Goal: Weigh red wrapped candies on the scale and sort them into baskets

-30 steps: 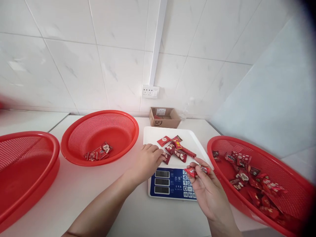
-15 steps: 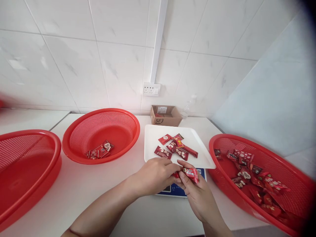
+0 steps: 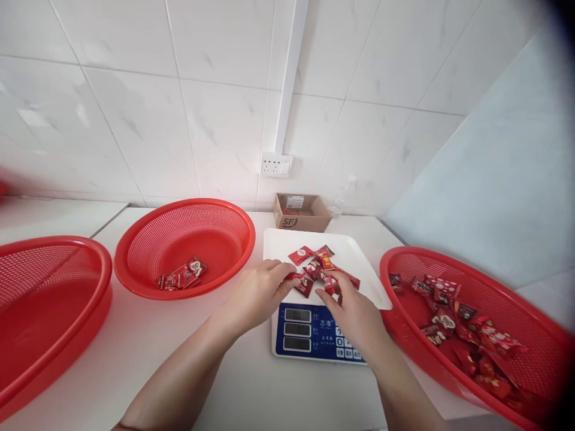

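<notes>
Both hands are over the white tray [image 3: 287, 240] of a blue counting scale [image 3: 326, 353]. My left hand [image 3: 260, 293] pinches a small red snack packet [image 3: 294, 276] at the tray's front left. To its right, my right hand [image 3: 354, 305] has another red snack packet [image 3: 329, 287] between thumb and fingers, low over the tray. Several red and dark red packets [image 3: 312, 265] lie in a loose pile just beyond the fingertips. Part of the keypad and some packets are covered by my right hand.
A red basket [image 3: 395, 257] with many mixed packets stands at the right. A second red basket [image 3: 135, 239] at the left holds a few packets; a third [image 3: 54, 240] is at the far left. Behind the scale are a cardboard box [image 3: 305, 222] and a clear bottle [image 3: 345, 194].
My hands were together in front of the tray with red packets. They have moved apart and forward over the tray, each with a packet, and the scale's displays now show.
</notes>
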Available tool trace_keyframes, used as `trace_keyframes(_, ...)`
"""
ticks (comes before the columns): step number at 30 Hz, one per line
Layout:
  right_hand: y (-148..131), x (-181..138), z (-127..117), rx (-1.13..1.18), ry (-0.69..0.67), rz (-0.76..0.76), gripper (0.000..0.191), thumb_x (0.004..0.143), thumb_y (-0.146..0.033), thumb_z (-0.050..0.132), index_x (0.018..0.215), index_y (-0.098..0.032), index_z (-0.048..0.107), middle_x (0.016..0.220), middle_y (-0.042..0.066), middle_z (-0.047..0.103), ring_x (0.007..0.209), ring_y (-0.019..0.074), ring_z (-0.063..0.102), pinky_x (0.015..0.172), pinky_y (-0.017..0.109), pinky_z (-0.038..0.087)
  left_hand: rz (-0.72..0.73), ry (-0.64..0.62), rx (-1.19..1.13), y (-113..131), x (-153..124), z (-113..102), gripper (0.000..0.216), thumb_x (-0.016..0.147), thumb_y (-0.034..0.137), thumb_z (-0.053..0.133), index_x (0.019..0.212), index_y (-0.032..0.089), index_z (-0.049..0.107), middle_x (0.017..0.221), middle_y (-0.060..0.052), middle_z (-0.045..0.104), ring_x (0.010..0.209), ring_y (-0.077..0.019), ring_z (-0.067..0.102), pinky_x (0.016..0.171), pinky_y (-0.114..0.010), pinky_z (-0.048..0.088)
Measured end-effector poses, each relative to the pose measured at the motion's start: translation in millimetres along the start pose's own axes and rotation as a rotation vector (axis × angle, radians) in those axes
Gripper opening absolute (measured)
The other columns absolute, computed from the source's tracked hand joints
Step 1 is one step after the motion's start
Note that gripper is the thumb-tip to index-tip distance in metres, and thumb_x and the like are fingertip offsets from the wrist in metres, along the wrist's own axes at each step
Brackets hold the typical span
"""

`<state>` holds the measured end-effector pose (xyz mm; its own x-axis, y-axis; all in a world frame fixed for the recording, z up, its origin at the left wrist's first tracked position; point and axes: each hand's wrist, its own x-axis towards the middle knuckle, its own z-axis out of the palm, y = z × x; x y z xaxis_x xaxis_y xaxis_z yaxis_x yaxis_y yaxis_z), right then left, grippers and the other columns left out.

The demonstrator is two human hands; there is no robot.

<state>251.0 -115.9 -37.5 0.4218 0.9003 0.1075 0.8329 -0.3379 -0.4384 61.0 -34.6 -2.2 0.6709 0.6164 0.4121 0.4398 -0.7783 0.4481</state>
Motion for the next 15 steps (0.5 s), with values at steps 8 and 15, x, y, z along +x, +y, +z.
trace_keyframes(8, 15, 1, -1, 0.03, 0.065, -0.046, 0.042, 0.085, -0.048, 0.042, 0.118, -0.026, 0.055, 0.105, 0.003, 0.068, 0.068, 0.0184, 0.062, 0.057, 0.03, 0.046, 0.028, 0.025, 0.016, -6, 1, 2, 0.016, 0.091, 0.026, 0.049, 0.101, 0.021, 0.06, 0.089, -0.004, 0.066, 0.079, -0.0176, 0.063, 0.065, -0.026, 0.048)
trace_keyframes(15, 35, -18, -7, 0.154, 0.138, -0.008, 0.039, 0.082, -0.049, 0.045, 0.107, -0.024, 0.061, 0.092, 0.003, 0.07, 0.065, 0.0158, 0.062, 0.058, 0.027, 0.047, 0.053, 0.022, 0.053, -11, 4, 8, 0.022, 0.091, 0.016, 0.045, 0.107, 0.021, 0.058, 0.1, -0.006, 0.066, 0.089, -0.0186, 0.062, 0.07, -0.027, 0.049)
